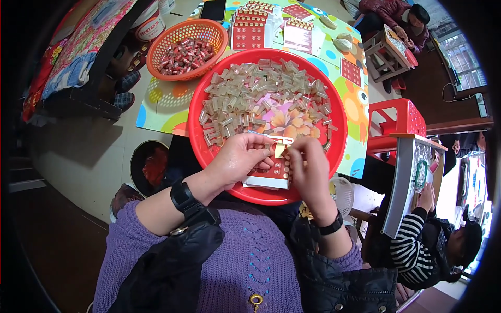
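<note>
Patterned surface (pixel 167 108) beyond; left hand (pixel 239 160) and right hand (pixel 313 171) curl narrow beside yellow piece (pixel 279 151), hold unclear; best steady red cards (pixel 272 173).

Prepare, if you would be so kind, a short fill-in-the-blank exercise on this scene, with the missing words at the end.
1. Many short translucent tubes lie in the large round plastic basin, coloured ____.
2. In the picture, the orange perforated plastic basket stands to the basin's upper ____.
3. Behind the person's bare left hand and bare right hand, the wrist straps are both ____.
4. The person's knitted sweater is ____.

Missing words: red; left; black; purple.
</note>
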`<state>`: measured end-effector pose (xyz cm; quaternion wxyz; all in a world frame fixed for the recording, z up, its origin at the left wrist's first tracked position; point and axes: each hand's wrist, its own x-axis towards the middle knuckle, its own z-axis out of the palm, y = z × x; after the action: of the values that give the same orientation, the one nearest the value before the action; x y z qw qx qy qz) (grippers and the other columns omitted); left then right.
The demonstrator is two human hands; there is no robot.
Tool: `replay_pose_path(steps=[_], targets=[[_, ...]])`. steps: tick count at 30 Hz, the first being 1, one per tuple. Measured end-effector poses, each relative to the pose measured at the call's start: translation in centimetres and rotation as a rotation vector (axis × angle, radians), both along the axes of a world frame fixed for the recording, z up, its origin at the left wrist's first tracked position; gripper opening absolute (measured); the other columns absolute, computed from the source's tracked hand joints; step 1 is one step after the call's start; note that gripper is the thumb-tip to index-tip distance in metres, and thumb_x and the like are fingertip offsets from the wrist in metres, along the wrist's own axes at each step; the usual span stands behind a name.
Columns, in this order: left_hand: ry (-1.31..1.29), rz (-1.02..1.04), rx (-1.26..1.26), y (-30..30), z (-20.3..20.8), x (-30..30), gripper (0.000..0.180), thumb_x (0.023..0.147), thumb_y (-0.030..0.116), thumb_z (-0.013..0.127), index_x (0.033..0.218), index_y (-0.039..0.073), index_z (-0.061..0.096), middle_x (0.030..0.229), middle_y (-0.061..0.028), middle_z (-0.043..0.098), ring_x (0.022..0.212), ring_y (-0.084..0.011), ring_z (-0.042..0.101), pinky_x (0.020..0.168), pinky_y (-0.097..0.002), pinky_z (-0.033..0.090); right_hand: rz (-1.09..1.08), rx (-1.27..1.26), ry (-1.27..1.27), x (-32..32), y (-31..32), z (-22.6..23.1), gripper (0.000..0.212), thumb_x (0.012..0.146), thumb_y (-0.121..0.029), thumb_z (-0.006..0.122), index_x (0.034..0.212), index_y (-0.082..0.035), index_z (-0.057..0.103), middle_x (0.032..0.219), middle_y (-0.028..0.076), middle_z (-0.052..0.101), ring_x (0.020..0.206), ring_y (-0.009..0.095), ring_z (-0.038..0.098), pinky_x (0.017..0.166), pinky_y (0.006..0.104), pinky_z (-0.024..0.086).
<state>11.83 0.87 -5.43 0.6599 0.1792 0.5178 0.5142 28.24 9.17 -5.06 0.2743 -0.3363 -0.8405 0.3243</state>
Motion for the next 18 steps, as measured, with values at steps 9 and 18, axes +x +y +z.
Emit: replay_pose_path(steps=[9, 18], targets=[[-0.047, 0.022, 0.047, 0.0, 0.5, -0.2, 0.027, 0.087, -0.003, 0.050, 0.114, -0.003, 0.055, 0.090, -0.0077, 0.063, 0.079, -0.0109, 0.064, 0.074, -0.0230, 0.054, -0.080, -0.831, 0.312, -1.2, -1.5, -0.4, 0.010, 0.091, -0.009, 0.060, 0.095, -0.003, 0.052, 0.081, 0.000, 0.060, 0.068, 0.003, 0.056, 0.059, 0.0169, 0.046], [-0.070, 0.006, 0.052, -0.1, 0.1, -0.2, 0.025, 0.090, 0.002, 0.055, 0.115, -0.002, 0.054, 0.093, -0.0086, 0.063, 0.077, -0.0108, 0.064, 0.072, -0.0220, 0.054, -0.102, -0.807, 0.292, -1.4, -1.5, -0.7, 0.010, 0.091, -0.008, 0.060, 0.095, -0.002, 0.052, 0.081, 0.001, 0.061, 0.066, 0.004, 0.057, 0.059, 0.0170, 0.046]])
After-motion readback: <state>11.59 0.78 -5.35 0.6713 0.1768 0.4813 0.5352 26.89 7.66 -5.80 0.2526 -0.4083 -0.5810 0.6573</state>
